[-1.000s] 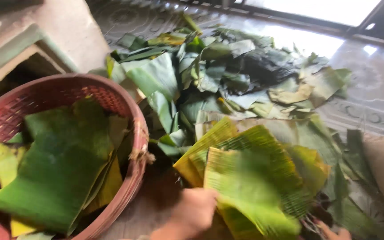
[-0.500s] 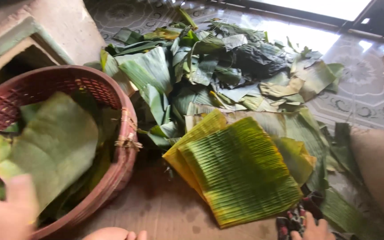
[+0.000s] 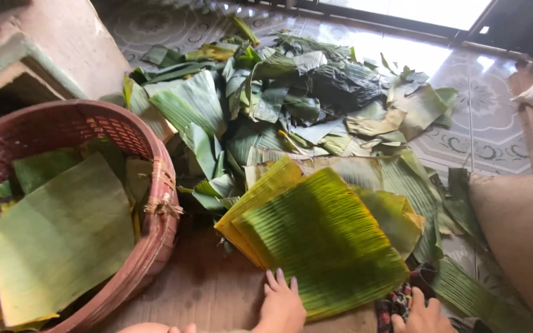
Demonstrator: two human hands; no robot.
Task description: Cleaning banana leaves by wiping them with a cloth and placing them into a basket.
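My left hand (image 3: 282,302): fingers flat, unclenched, on the leaf stack (image 3: 319,237).
My right hand (image 3: 424,311): grasping patterned cloth (image 3: 393,305).
Basket (image 3: 155,185): at nine o'clock, holding leaves.

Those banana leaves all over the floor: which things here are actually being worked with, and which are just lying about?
In use:
- left hand, fingertips on the stacked leaf pieces
- right hand, beside a dark patterned cloth
- red woven basket, holding cut leaf pieces

Lying about:
- loose pile of leaves
- tan sack
- tiled floor
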